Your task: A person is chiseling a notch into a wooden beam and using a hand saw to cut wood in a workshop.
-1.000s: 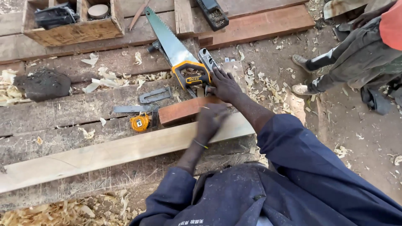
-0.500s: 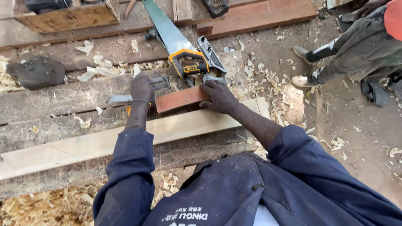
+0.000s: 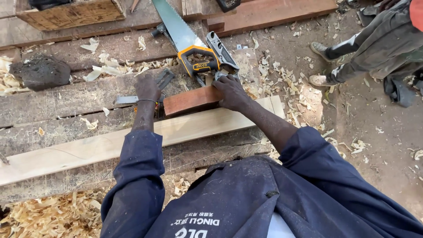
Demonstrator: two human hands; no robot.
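Head view: right hand fingers clasp the reddish block's end; left hand presses the try square.

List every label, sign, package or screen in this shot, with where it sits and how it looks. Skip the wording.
Maker's mark on the handsaw handle: small dark lettering on a yellow-and-black grip, on the bench beyond the right hand.
Print on the overalls: white letters across dark blue cloth, bottom middle, upside down to the camera.
No packages, signs or screens show.
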